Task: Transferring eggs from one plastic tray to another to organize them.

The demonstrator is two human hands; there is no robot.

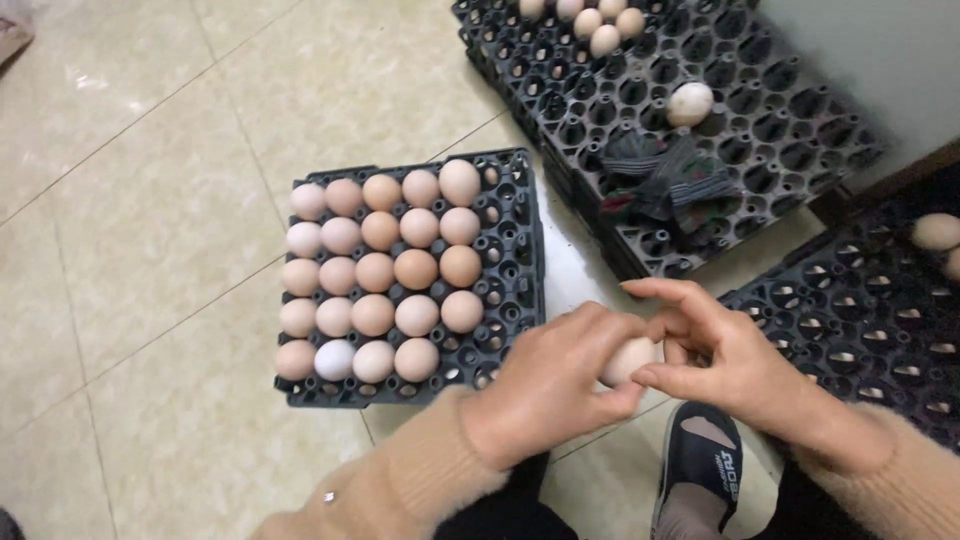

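1. The tiled floor (150,200), pale cream with thin grout lines, fills the left half and the lower middle of the frame.
2. Three groups of black plastic egg trays are in view. A stack of trays (780,140) sits at the upper right, one tray (515,250) lies at centre left, and a third tray (860,330) shows in part at the right edge.
3. A bundle of dark striped cloth (665,185) lies on the upper-right stack, near its lower edge.
4. The left hand (550,385), lower centre, is curled about a single egg (630,358), fingers closed over its left side. A tan fuzzy sleeve (400,480) runs from the wrist toward the bottom edge.
5. The right hand (725,355), just right of it, touches the same egg with thumb and fingertips while the forefinger stretches left above it. The egg sits between both hands, below the gap between the centre tray and the right-edge tray.
6. One dark slipper (700,460) shows at the bottom, below the right hand.
7. The centre tray holds 24 eggs (380,270): four full rows of five and a front row of four. Most are tan or pink; one in the front row is white.
8. The upper-right stack carries six or so eggs at the top edge, partly cropped, plus one soiled white egg (690,103) lying apart.
9. Two eggs (937,232) show at the right edge.
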